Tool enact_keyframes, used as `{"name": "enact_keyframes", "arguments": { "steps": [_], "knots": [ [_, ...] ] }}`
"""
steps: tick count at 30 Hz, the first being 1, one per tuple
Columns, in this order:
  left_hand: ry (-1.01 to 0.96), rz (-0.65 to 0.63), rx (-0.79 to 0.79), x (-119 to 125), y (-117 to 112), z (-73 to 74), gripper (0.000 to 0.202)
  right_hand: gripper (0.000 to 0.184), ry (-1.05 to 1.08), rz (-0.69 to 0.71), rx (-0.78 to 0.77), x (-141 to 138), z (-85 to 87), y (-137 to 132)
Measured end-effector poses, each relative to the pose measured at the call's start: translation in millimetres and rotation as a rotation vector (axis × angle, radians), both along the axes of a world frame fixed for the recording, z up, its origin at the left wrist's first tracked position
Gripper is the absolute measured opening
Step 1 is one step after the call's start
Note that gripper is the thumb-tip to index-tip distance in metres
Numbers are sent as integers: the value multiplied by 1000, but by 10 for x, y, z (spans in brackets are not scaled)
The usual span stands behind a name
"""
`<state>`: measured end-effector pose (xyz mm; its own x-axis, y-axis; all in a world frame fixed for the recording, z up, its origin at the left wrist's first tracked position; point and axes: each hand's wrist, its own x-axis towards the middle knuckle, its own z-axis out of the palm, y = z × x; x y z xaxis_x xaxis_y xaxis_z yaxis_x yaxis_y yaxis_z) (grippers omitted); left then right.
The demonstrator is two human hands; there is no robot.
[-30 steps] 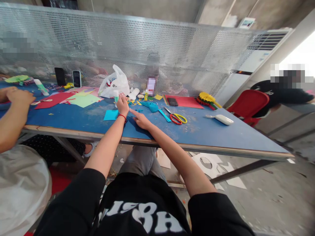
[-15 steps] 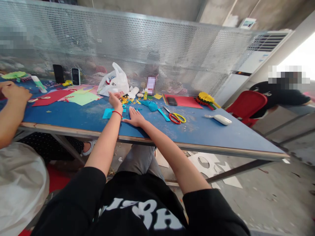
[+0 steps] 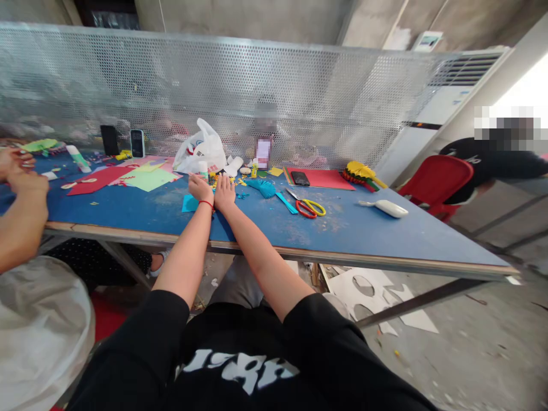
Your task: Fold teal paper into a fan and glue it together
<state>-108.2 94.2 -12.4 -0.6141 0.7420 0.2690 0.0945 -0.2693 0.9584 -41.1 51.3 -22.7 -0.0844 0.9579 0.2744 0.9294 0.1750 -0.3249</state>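
Note:
My left hand [image 3: 202,188], a red string at its wrist, rests at the middle of the blue table. Its fingers look loosely bent and apart, partly hidden. A white and green glue stick [image 3: 202,168] stands upright just beyond it; whether they touch I cannot tell. Right beside it, my right hand [image 3: 225,193] lies with fingers stretched forward, against yellow paper scraps [image 3: 236,180]. A sheet of blue paper [image 3: 189,202] sticks out left of my left wrist. To the right lie a fringed blue paper piece [image 3: 264,187], blue strips [image 3: 286,202] and red-and-yellow-handled scissors [image 3: 309,208].
A white plastic bag [image 3: 204,149] and a propped phone [image 3: 264,151] stand along the perforated metal screen [image 3: 321,85]. Another phone [image 3: 300,178] lies on red paper [image 3: 331,180]. A white brush-like object [image 3: 387,208] is at right. A co-worker's hands [image 3: 19,168] are at far left.
My right hand has moved left and forward, up against my left hand. My left hand has turned from palm up and come lower. The glue stick now shows behind it.

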Motion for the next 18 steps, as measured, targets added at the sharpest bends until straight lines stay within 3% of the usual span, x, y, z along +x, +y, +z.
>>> {"name": "enact_keyframes", "arguments": {
  "steps": [3,5,7,10,12,15,18],
  "knots": [
    [-9,98,-57,-4,-28,10,53,67,-37,72,140,-7,138,-1],
    [14,97,-60,14,-59,17,50,69,-73,167,210,88,256,-62],
    [54,74,-46,48,-97,15,43,78,-101,258,243,310,371,-178],
    [171,-48,-32,119,-148,5,30,85,-138,304,130,893,454,-429],
    [284,-144,3,162,-170,-5,26,86,-190,286,36,1380,399,-625],
    [403,-189,104,198,-188,-29,27,81,-256,162,-141,2003,151,-929],
    [383,-209,147,220,-176,-67,32,84,-249,98,-211,2226,-129,-1149]
  ]
}}
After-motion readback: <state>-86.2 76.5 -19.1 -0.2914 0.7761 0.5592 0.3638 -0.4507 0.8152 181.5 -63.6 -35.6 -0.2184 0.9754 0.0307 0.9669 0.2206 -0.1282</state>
